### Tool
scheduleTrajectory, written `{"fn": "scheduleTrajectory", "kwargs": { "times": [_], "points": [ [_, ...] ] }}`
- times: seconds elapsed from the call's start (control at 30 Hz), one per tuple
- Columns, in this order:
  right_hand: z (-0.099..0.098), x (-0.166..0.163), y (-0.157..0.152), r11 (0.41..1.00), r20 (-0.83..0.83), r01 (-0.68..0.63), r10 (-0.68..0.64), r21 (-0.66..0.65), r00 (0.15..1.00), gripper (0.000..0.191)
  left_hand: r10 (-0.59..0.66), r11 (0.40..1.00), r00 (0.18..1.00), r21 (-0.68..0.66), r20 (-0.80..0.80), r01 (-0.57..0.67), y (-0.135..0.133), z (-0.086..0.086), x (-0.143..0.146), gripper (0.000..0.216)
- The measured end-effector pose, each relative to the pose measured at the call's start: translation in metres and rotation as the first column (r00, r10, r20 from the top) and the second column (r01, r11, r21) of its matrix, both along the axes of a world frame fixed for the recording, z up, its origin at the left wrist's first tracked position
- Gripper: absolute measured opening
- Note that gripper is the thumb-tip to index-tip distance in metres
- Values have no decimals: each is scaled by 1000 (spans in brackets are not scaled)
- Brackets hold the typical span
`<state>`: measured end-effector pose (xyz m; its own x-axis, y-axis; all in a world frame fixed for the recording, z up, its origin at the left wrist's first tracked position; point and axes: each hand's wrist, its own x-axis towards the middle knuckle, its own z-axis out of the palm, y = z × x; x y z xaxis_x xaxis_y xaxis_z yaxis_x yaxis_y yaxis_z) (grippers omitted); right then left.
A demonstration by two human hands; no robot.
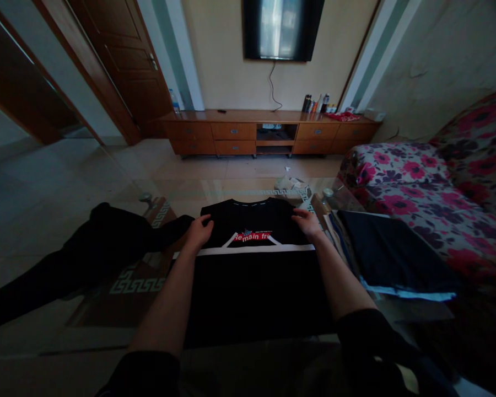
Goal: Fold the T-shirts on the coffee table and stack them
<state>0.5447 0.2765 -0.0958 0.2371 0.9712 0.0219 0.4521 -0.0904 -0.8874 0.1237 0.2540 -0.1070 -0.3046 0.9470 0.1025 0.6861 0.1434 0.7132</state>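
A black T-shirt (252, 275) with a white stripe and a red printed patch lies flat on a glass table (119, 286) in front of me. My left hand (199, 230) rests on the shirt's left shoulder edge, fingers curled over the fabric. My right hand (307, 222) rests on the right shoulder edge in the same way, fingers bent onto the cloth. Both forearms stretch out over the shirt's lower part.
A dark garment (86, 248) sprawls over the table's left side. A stack of folded clothes (388, 253) sits at the right. A floral sofa (450, 187) stands at the right, a wooden TV cabinet (268, 132) and a wall screen (281, 27) beyond.
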Motion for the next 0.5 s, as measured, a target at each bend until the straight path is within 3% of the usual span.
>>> {"fn": "scheduleTrajectory", "kwargs": {
  "times": [0.27,0.5],
  "points": [
    [12,-15,5,984,-312,-163,134,-69,940,67,-3,1000,992,-7,129,4,4,4,5,53],
    [19,-13,7,971,-408,-186,110,-151,906,55,-50,997,996,56,72,46,15,2,4,41]
  ]
}}
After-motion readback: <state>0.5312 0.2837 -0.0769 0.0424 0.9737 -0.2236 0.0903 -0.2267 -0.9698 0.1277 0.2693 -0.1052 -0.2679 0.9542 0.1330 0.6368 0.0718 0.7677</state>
